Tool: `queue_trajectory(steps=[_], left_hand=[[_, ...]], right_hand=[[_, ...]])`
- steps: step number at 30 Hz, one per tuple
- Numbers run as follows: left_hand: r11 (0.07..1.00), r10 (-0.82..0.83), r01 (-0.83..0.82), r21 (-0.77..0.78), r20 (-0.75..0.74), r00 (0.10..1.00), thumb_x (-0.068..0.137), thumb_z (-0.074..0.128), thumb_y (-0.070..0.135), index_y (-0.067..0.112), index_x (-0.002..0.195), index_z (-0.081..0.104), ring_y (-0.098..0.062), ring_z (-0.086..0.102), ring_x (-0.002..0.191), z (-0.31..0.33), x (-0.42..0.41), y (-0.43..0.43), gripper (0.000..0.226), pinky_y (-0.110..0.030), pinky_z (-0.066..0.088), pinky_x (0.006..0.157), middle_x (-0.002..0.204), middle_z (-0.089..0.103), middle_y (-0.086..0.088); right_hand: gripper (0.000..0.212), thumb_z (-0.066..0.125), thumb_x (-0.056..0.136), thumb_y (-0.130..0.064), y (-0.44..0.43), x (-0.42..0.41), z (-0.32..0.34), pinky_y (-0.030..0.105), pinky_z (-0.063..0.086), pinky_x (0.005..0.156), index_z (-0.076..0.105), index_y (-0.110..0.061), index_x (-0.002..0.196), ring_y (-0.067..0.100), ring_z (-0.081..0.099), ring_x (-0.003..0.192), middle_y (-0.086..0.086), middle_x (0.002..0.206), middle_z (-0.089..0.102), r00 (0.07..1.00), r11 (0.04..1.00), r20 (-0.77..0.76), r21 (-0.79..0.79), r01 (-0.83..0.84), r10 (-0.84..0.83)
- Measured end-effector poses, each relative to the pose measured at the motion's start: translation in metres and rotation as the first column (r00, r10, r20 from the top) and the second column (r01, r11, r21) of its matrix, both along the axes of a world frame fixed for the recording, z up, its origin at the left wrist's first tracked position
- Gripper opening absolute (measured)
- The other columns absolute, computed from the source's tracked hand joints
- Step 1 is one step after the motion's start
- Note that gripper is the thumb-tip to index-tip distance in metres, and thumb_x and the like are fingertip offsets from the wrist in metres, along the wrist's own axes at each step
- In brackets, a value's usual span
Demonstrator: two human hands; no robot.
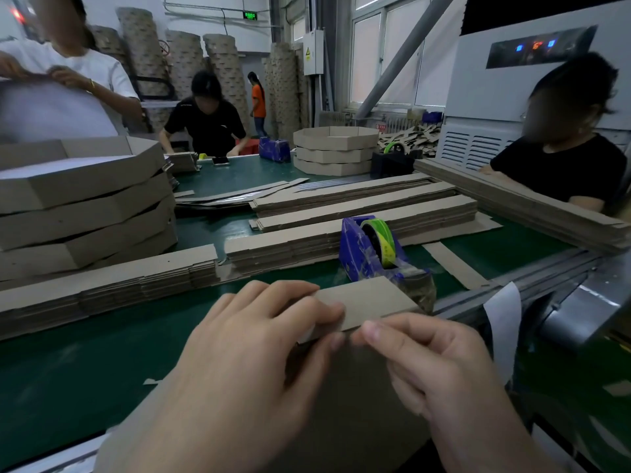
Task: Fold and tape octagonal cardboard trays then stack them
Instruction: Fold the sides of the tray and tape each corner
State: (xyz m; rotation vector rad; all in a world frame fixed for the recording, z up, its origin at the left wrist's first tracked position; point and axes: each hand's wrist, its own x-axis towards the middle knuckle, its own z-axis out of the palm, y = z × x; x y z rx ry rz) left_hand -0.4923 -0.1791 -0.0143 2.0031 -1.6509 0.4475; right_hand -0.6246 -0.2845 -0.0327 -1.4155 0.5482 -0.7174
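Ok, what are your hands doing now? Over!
Left hand grips the cardboard piece. Right hand pinches its near edge. Tape dispenser just behind it, nothing blocking.

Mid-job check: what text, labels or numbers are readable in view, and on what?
Nothing reads clearly.
Green exit sign, far wall: characters too blurred.
Red digits on the white machine: blurred, perhaps "6".
Yellow warning label on the grey wall cabinet: too small.
Blue tape dispenser: no legible marking.
Held cardboard piece: no print.
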Motion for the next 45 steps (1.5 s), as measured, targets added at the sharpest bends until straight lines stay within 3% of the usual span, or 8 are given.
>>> queue_trajectory(steps=[12,20,27,30,32,35,40,45], left_hand=[[0.998,-0.057,0.057,-0.015,0.008,0.998,0.086,0.045,0.046,0.033,0.090,0.062,-0.012,0.063,0.091,-0.001,-0.004,0.000,0.022,-0.032,0.050,0.068,0.106,0.064,0.016],[0.991,-0.070,0.075,0.112,-0.049,0.996,0.089,0.038,0.046,0.050,0.106,0.063,-0.011,0.060,0.096,0.006,-0.004,0.004,0.030,-0.034,0.052,0.070,0.112,0.061,0.017],[0.998,0.063,-0.060,0.023,-0.171,0.983,0.085,0.028,0.066,0.043,0.073,0.056,0.004,0.047,0.090,0.015,-0.013,-0.007,0.038,-0.023,0.032,0.077,0.085,0.057,0.026],[0.991,0.097,-0.112,-0.069,-0.187,0.978,0.076,0.038,0.064,0.034,0.062,0.050,0.003,0.050,0.075,0.013,-0.019,-0.013,0.034,-0.022,0.033,0.066,0.074,0.056,0.021],[0.987,0.107,-0.127,-0.096,-0.193,0.975,0.072,0.047,0.063,0.032,0.063,0.053,-0.001,0.054,0.070,0.010,-0.019,-0.014,0.032,-0.024,0.040,0.054,0.075,0.060,0.023],[0.982,0.096,-0.117,-0.151,-0.136,0.986,0.070,0.058,0.062,0.032,0.059,0.055,-0.006,0.061,0.068,0.007,-0.017,-0.014,0.032,-0.027,0.046,0.048,0.078,0.064,0.025],[0.980,0.014,-0.016,-0.200,-0.010,1.000,0.076,0.058,0.066,0.034,0.059,0.059,-0.006,0.065,0.069,0.006,-0.009,-0.011,0.036,-0.029,0.049,0.040,0.079,0.066,0.023],[0.985,-0.026,0.035,-0.168,0.053,0.998,0.080,0.050,0.051,0.035,0.068,0.062,-0.009,0.066,0.076,0.002,-0.005,-0.007,0.023,-0.035,0.054,0.046,0.086,0.067,0.021]], right_hand=[[0.023,0.072,0.055,-0.033,0.007,0.001,-0.001,0.015,0.016,0.031,0.072,-0.009,0.054,0.007,0.022,0.025,-0.002,0.030,0.030,0.993,0.985,-0.068,0.136,0.108,-0.100],[0.031,0.066,0.053,-0.041,0.001,-0.003,0.001,0.015,0.021,0.029,0.074,-0.012,0.056,0.006,0.027,0.023,-0.001,0.032,0.032,0.993,0.993,-0.118,0.119,0.019,-0.005],[0.056,0.065,0.052,-0.055,-0.006,-0.007,0.005,0.016,0.026,0.033,0.073,-0.004,0.072,0.005,0.030,0.028,-0.003,0.035,0.036,0.969,0.995,-0.227,0.002,-0.102,0.100],[0.056,0.068,0.054,-0.055,-0.007,-0.005,0.007,0.019,0.025,0.035,0.071,-0.002,0.071,0.007,0.031,0.029,-0.001,0.037,0.037,0.962,0.991,-0.238,0.015,-0.136,0.136],[0.034,0.070,0.072,-0.042,-0.008,-0.005,0.010,0.022,0.027,0.036,0.071,-0.010,0.060,0.010,0.032,0.030,0.002,0.037,0.037,0.950,0.987,-0.268,0.009,-0.161,0.157],[0.038,0.056,0.090,-0.019,-0.015,-0.008,0.007,0.016,0.030,0.034,0.060,-0.011,0.053,0.007,0.034,0.029,-0.001,0.037,0.040,0.944,0.985,-0.294,-0.039,-0.169,0.151],[0.031,0.055,0.091,-0.019,-0.022,-0.011,0.004,0.012,0.030,0.037,0.074,-0.005,0.071,0.004,0.037,0.029,-0.002,0.036,0.042,0.894,0.979,-0.431,-0.093,-0.182,0.125],[0.028,0.061,0.085,-0.032,-0.036,-0.017,0.003,0.013,0.032,0.041,0.073,-0.018,0.064,0.004,0.042,0.040,-0.006,0.042,0.047,0.978,0.887,0.004,-0.421,0.189,-0.206]])
